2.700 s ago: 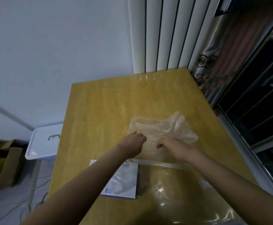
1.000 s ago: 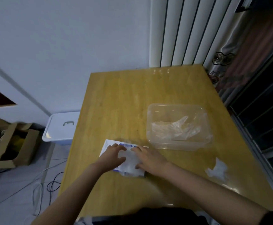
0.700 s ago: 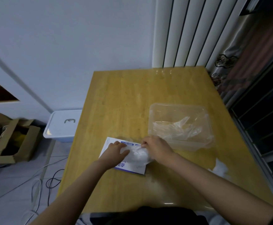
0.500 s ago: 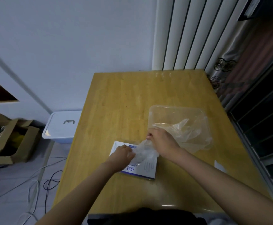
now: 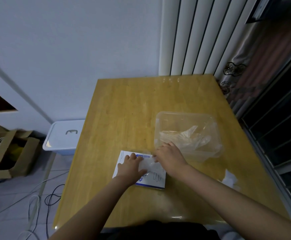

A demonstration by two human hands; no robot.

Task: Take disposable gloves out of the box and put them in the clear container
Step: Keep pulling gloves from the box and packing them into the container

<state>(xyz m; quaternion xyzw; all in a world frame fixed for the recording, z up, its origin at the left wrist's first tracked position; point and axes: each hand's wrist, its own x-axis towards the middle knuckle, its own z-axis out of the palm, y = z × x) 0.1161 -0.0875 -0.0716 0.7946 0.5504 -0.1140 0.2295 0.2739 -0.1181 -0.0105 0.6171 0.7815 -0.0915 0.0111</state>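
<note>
The flat white-and-blue glove box (image 5: pixel 156 179) lies on the wooden table (image 5: pixel 124 110) near its front edge. My left hand (image 5: pixel 131 168) presses down on the box with straight fingers. My right hand (image 5: pixel 170 158) is at the box's far right corner, against the near wall of the clear container (image 5: pixel 212 118). It pinches a thin clear glove (image 5: pixel 150 165) that trails over the box top. Several clear gloves (image 5: pixel 184 139) lie inside the container.
A crumpled clear scrap (image 5: pixel 229 177) lies on the table to the right. On the floor to the left are a white lidded bin (image 5: pixel 63 135), an open cardboard box (image 5: pixel 11 153) and loose cables (image 5: pixel 37 196). White slats (image 5: pixel 193 35) stand behind the table.
My right hand has drawn a clear glove out of the box toward the container. My left hand has stayed on the box and its fingers now lie flatter and further forward.
</note>
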